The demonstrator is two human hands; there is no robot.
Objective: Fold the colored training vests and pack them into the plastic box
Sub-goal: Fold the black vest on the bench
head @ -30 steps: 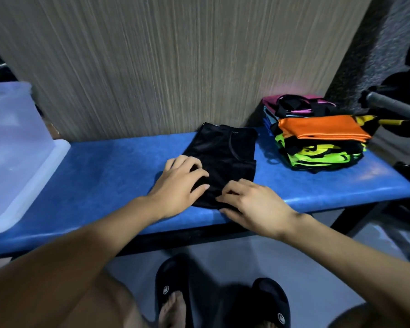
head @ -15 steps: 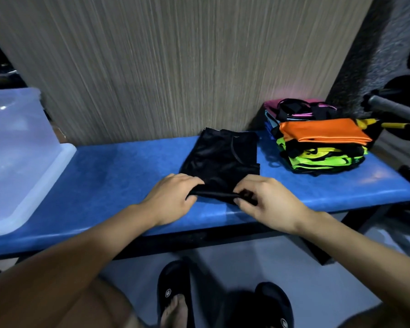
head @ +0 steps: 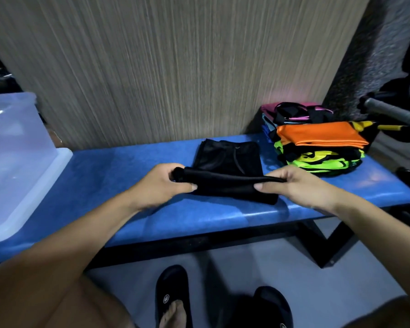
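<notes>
- my left hand (head: 161,183) and right hand (head: 291,183) each pinch the black vest (head: 227,171), raised fold running left-right along the bench (head: 118,176)
- no readable writing

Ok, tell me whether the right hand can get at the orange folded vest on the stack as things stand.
Probably not yet: the right hand is gripping the black garment together with the left hand. The path to the orange folded vest, topmost on the stack, looks unobstructed once it lets go.
</notes>
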